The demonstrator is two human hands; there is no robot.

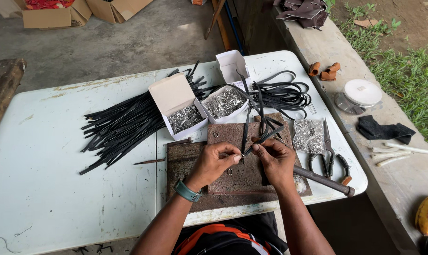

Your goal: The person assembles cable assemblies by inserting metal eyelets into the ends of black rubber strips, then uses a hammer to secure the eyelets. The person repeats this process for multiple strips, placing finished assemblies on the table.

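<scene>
Head view. The left hand (217,159) and the right hand (274,158) meet close together above a rusty metal plate (242,182) on the white tabletop (58,156). Both pinch the end of one black strap (263,138) between thumb and fingertips; a small metal ring seems to sit at the left fingertips, too small to tell for sure. The strap runs up and away from the hands toward a coil of black strapping (282,93) near the far right edge. A watch (186,191) is on the left wrist.

Behind the plate stand two open white boxes of small silver metal pieces (185,118) (223,102), with an empty open box (232,63) beyond them. A bundle of cut black strips (122,127) fans out to the left. Right of the plate lie a clear bag of silver pieces (308,135), scissors (328,146) and a dark-handled tool (323,180), its handle partly under the right hand.
</scene>
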